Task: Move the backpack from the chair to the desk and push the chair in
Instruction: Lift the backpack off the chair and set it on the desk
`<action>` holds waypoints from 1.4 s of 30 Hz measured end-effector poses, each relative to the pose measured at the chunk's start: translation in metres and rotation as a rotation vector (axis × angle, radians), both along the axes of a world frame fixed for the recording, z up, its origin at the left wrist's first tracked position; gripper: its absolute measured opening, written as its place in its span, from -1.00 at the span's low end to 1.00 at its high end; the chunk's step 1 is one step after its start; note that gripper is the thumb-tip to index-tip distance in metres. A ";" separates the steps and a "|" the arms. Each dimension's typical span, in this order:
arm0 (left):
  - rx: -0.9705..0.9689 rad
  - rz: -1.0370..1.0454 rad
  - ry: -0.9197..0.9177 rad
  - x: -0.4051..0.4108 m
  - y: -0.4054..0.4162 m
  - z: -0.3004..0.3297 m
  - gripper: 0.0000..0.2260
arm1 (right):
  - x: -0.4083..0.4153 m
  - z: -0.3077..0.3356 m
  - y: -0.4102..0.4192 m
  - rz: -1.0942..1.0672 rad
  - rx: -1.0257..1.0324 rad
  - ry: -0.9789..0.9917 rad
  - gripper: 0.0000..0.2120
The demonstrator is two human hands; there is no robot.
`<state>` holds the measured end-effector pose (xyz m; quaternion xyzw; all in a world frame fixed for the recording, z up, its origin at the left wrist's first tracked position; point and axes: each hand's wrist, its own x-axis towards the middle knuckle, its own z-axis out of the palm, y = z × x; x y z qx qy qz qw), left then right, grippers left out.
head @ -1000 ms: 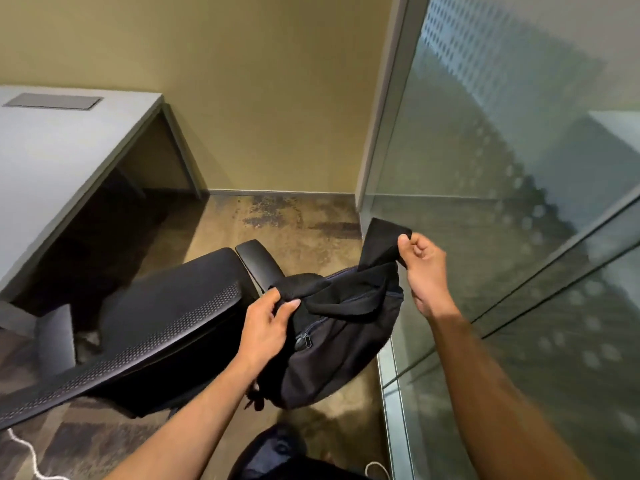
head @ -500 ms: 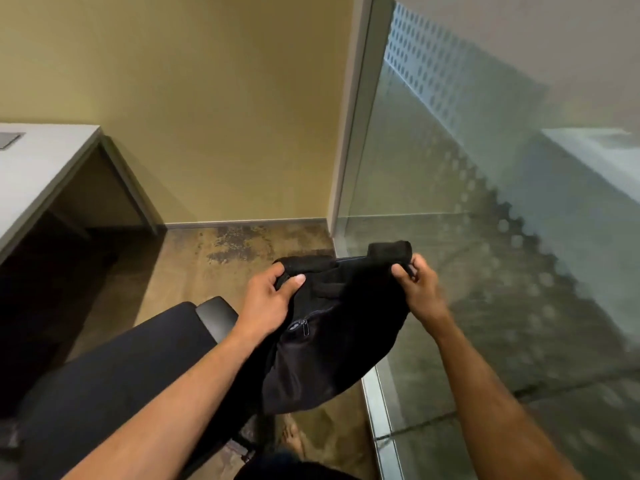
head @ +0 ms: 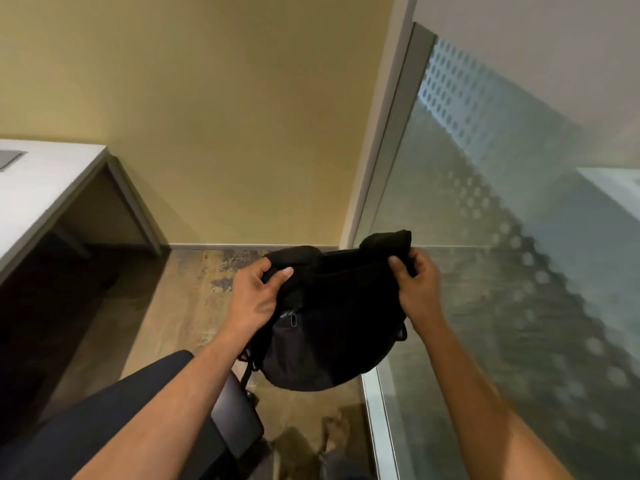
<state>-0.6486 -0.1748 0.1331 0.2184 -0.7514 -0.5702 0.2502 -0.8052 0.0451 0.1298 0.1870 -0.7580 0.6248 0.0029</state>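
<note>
Left hand (head: 254,299): fingers curled over the top left edge of the backpack (head: 332,327), thumb pressed flat on the near face, pinching a padded fold of fabric. Right hand (head: 417,289): fingers wrapped around the top right corner, thumb on the near side, clamping a rolled bunch of the same fabric. Both grips closed tight, no spread.

Backpack: black, soft woven fabric, matte, sagging into a rounded pouch below the two grip points. Top edge stretched roughly level between the hands. Small zipper pull (head: 293,318) with a metal tab visible on the left face, just under the left palm. Thin black straps dangle from the lower left and a loop sticks out at the right side. No logo or writing readable.

Position: backpack is in the air, clear of everything, above the floor (head: 187,306) to the right of the chair (head: 104,420). Not touching chair or desk.

Chair: black, smooth rounded seat edge at lower left under the left forearm, with a glossy dark armrest pad (head: 239,417) beside it.

Desk (head: 41,188): light grey flat laminate top, square edge, slanted grey leg, at far left, well apart from the backpack. Grey rectangular inset plate at its left edge, cut off by the frame.

Floor: mottled brown, worn patchy finish. Wall (head: 214,116): plain matte yellow. Right side: glass partition (head: 502,254) in a grey metal frame, frosted dot pattern.
</note>
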 end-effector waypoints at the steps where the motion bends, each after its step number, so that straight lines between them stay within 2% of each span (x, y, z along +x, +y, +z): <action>1: -0.006 0.015 -0.004 -0.009 -0.009 -0.001 -0.82 | -0.011 0.000 -0.011 0.009 -0.004 0.004 -0.91; 4: -0.010 0.075 -0.029 -0.035 -0.035 -0.007 -0.88 | -0.046 -0.006 -0.045 0.055 -0.015 -0.010 -0.92; 9: 0.109 0.167 -0.084 -0.074 -0.075 -0.009 -0.90 | -0.104 -0.018 -0.107 0.142 -0.018 -0.070 -0.93; 15: 0.092 0.338 -0.068 -0.111 -0.127 -0.004 -0.82 | -0.172 -0.018 -0.193 0.286 0.045 -0.089 -0.78; 21: 0.086 0.493 -0.085 -0.127 -0.196 -0.015 -0.84 | -0.210 -0.013 -0.295 0.460 0.058 -0.080 -0.87; 23: 0.082 0.528 -0.076 -0.132 -0.223 -0.019 -0.88 | -0.219 -0.015 -0.330 0.497 0.056 -0.078 -0.91; 25: 0.081 0.544 -0.048 -0.137 -0.252 -0.020 -0.79 | -0.226 -0.016 -0.367 0.528 0.037 -0.067 -0.95; 27: 0.066 0.565 -0.045 -0.141 -0.284 -0.020 -0.75 | -0.231 -0.017 -0.405 0.561 0.017 -0.042 -0.87; 36: -0.076 0.677 -0.092 -0.130 -0.418 -0.003 -0.82 | -0.231 0.001 -0.555 0.666 -0.042 -0.074 -0.89; 42: -0.004 0.820 -0.005 -0.118 -0.474 0.009 -0.80 | -0.223 0.008 -0.654 0.797 -0.060 -0.059 -0.93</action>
